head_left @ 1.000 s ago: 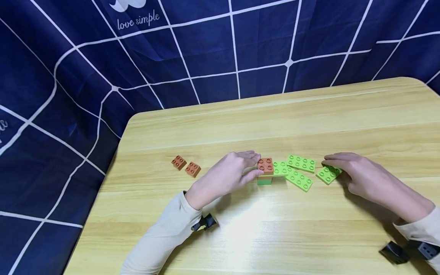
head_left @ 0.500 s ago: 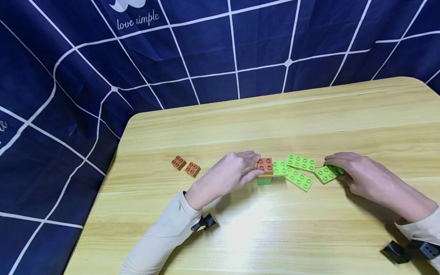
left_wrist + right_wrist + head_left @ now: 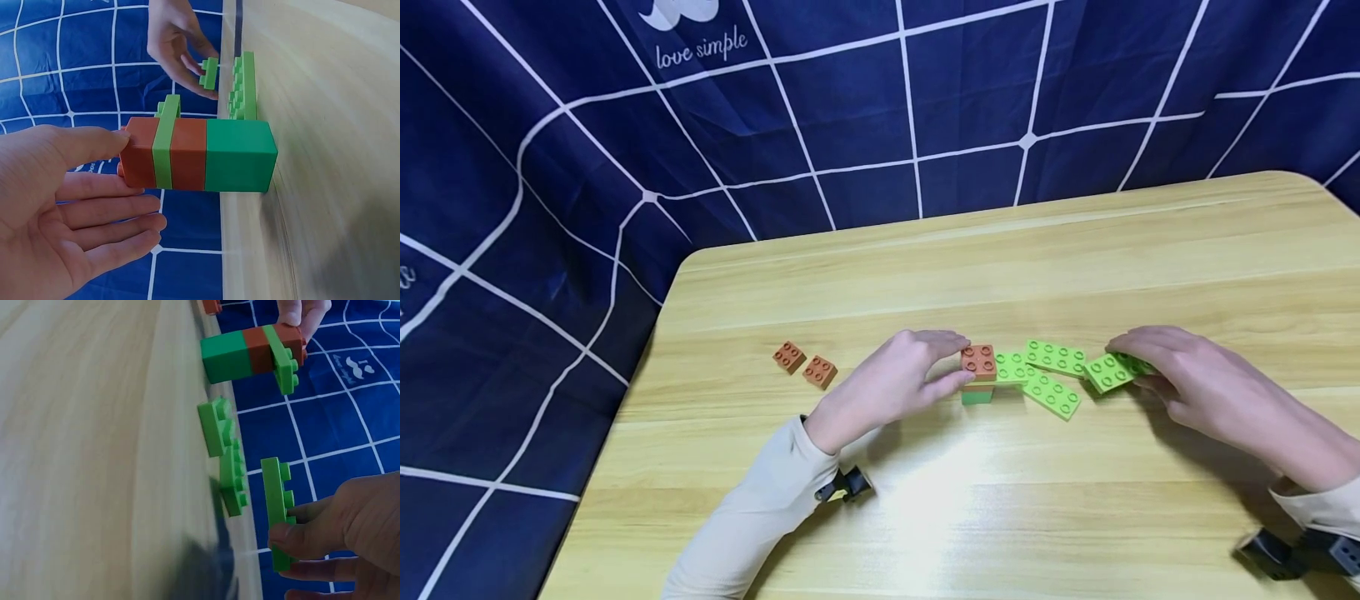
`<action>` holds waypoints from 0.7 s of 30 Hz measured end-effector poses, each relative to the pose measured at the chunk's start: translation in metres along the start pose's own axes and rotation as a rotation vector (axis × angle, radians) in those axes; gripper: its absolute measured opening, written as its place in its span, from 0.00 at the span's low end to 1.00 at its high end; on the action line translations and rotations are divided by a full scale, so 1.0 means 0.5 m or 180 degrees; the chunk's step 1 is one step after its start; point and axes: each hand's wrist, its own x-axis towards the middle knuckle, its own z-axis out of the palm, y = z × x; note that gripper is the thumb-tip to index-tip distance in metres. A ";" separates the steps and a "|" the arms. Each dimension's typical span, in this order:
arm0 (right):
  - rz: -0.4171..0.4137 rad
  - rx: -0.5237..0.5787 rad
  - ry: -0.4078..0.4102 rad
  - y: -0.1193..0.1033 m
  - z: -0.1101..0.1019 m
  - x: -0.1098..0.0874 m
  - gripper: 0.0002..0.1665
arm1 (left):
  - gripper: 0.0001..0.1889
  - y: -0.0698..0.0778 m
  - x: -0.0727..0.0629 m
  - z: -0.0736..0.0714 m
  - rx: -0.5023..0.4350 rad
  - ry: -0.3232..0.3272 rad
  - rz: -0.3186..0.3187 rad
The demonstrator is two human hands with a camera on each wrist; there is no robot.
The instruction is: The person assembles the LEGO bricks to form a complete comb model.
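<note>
Green flat plate (image 3: pixel 1108 372), which lay on the wooden surface (image 3: pixel 1000 508) a second ago, is now lifted clear, pinched between thumb and fingers of the right hand (image 3: pixel 1187 379). That frees it to be carried toward the stack. The left hand (image 3: pixel 898 385) steadies the small tower (image 3: pixel 978 375) of a brown brick over a thin green plate, brown and green bricks, thumb and fingertips lightly against its top brick, remaining fingers loosely spread. Two more green plates (image 3: pixel 1054 375) lie between the hands.
</note>
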 end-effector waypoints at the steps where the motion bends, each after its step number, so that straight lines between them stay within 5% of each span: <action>1: -0.0029 0.0003 0.0017 -0.002 -0.002 0.002 0.37 | 0.20 0.000 0.001 0.001 0.0000 0.0001 -0.0011; 21: -0.0048 -0.0015 0.0162 -0.038 -0.020 0.027 0.36 | 0.21 0.001 0.001 0.001 0.0004 -0.0018 -0.0075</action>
